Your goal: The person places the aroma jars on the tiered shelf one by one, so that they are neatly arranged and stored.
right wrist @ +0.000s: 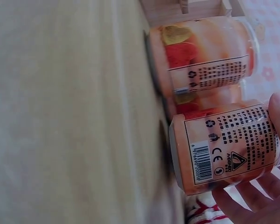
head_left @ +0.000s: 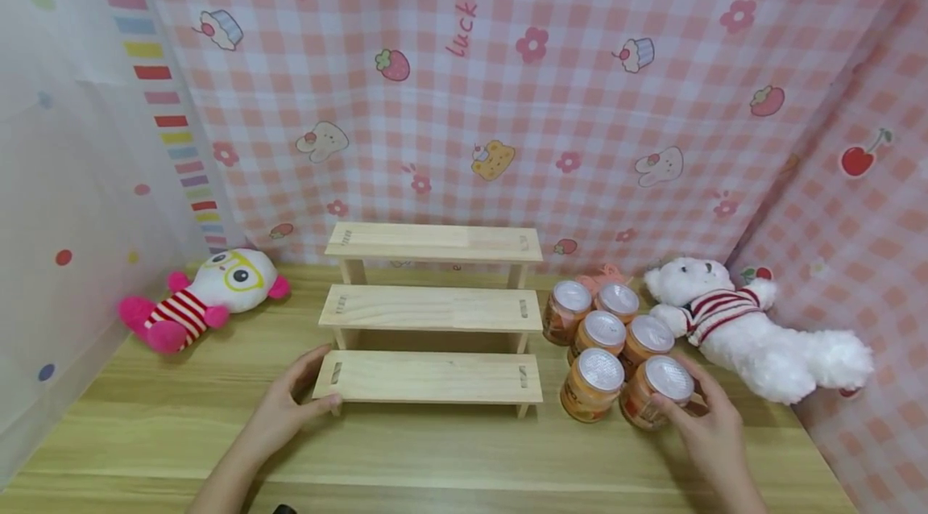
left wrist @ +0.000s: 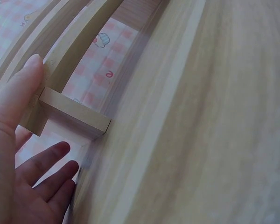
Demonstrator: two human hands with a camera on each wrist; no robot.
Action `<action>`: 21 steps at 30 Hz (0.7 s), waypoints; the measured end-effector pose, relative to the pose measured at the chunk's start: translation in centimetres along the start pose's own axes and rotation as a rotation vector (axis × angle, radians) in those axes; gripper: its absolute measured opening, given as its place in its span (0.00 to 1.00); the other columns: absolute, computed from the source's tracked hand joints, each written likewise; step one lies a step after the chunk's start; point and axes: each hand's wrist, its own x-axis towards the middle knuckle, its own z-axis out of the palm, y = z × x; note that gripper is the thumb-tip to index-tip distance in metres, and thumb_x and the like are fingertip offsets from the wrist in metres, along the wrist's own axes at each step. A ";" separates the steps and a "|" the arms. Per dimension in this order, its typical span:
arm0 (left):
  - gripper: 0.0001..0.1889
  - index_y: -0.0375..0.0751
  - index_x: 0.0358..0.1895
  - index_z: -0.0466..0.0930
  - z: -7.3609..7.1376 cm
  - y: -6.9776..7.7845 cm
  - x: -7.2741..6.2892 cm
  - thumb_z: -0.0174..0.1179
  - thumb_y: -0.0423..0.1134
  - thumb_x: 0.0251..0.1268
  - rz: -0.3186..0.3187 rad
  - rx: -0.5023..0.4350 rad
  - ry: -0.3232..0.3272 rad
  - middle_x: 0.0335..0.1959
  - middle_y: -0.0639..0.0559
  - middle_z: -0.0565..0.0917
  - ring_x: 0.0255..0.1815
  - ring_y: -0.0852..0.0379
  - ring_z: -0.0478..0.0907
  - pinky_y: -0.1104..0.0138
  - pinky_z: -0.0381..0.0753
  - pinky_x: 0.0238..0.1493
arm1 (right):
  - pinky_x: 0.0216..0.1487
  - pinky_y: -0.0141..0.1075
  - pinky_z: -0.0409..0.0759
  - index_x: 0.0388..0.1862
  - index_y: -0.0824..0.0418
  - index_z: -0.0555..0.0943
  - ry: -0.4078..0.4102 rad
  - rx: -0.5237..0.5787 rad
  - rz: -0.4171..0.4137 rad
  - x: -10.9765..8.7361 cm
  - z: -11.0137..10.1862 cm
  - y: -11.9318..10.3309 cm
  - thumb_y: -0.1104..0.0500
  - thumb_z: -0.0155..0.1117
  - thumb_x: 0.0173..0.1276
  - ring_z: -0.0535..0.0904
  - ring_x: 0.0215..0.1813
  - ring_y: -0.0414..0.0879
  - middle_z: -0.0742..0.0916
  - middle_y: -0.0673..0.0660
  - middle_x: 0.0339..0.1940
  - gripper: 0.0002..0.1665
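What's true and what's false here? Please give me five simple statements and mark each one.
1. The right hand holds a jar. True.
2. The left hand is at the left end of the wooden stand. True.
3. The wooden stand has four shelves. False: it has three shelves.
4. The white plush bear lies left of the wooden stand. False: the white plush bear lies to its right.
5. The toy with yellow glasses lies left of the wooden stand. True.
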 end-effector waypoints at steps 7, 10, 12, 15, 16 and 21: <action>0.40 0.39 0.70 0.63 0.0 0.0 0.0 0.72 0.38 0.53 -0.001 0.011 0.000 0.65 0.34 0.69 0.64 0.38 0.66 0.45 0.60 0.62 | 0.41 0.17 0.73 0.62 0.70 0.74 0.040 -0.012 0.007 0.6 -0.7 -1.5 0.76 0.73 0.49 0.73 0.45 0.27 0.76 0.33 0.48 0.38; 0.40 0.39 0.70 0.63 0.0 0.0 0.0 0.72 0.38 0.53 0.000 0.017 0.002 0.65 0.34 0.69 0.64 0.39 0.66 0.51 0.62 0.63 | 0.42 0.17 0.73 0.61 0.70 0.74 0.053 -0.013 -0.001 1.2 -1.0 -2.2 0.77 0.74 0.47 0.73 0.46 0.28 0.76 0.33 0.48 0.39; 0.40 0.39 0.70 0.63 0.0 0.0 0.0 0.72 0.38 0.53 0.002 0.018 0.004 0.65 0.34 0.69 0.64 0.39 0.66 0.51 0.62 0.63 | 0.42 0.17 0.73 0.61 0.71 0.74 0.052 -0.012 -0.015 1.6 -1.2 -2.6 0.77 0.74 0.47 0.73 0.47 0.27 0.76 0.32 0.49 0.39; 0.40 0.39 0.70 0.63 0.0 0.0 0.0 0.72 0.38 0.53 -0.008 0.006 0.001 0.66 0.34 0.69 0.64 0.38 0.65 0.50 0.61 0.64 | 0.42 0.17 0.72 0.62 0.71 0.73 0.036 -0.016 -0.019 2.1 -1.7 -3.4 0.77 0.73 0.49 0.72 0.48 0.26 0.75 0.32 0.50 0.38; 0.40 0.39 0.70 0.63 -0.1 0.0 0.0 0.72 0.38 0.53 -0.011 0.001 -0.001 0.66 0.34 0.68 0.64 0.37 0.65 0.47 0.60 0.64 | 0.42 0.17 0.72 0.62 0.70 0.73 0.029 -0.017 -0.023 2.2 -1.8 -3.6 0.76 0.73 0.49 0.72 0.48 0.26 0.75 0.33 0.50 0.38; 0.40 0.39 0.70 0.62 -0.1 0.2 0.0 0.72 0.39 0.54 -0.018 0.003 -0.003 0.66 0.34 0.68 0.64 0.37 0.65 0.44 0.59 0.63 | 0.41 0.17 0.73 0.63 0.70 0.72 0.014 -0.038 -0.037 3.2 -2.3 -4.7 0.75 0.73 0.50 0.72 0.47 0.25 0.75 0.34 0.50 0.38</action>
